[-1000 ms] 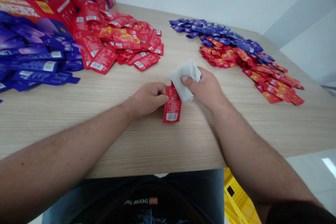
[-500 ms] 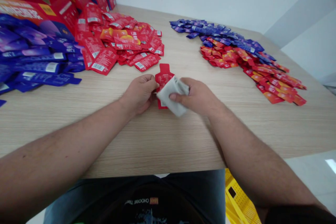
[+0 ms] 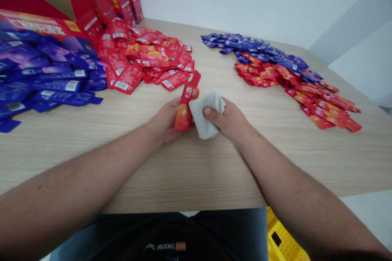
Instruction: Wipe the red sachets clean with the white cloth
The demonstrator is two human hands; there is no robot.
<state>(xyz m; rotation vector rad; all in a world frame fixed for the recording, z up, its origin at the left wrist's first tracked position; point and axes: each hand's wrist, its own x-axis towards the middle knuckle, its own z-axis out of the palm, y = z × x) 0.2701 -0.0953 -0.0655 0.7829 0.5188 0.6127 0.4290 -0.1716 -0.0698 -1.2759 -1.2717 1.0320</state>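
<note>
My left hand holds a small red and orange pouch a little above the table, its printed front tilted up and its top end leaning away to the right. The fingers of that hand are partly hidden behind the pouch. In my right hand is a folded whitish-grey ribbed cloth, pinched with the thumb on top. The cloth's left edge touches or overlaps the pouch's right side; I cannot tell which.
Beyond my left hand lies a heap of red pouches, with blue-purple pouches left of it and red cartons behind. At the right are rows of blue pouches and red-orange pouches. A yellow perforated crate stands below the table edge.
The pouch has been turned over from its red text side to its orange front and now tilts. The cloth has shifted slightly and shows its ribbed face. The view has tipped up slightly.
</note>
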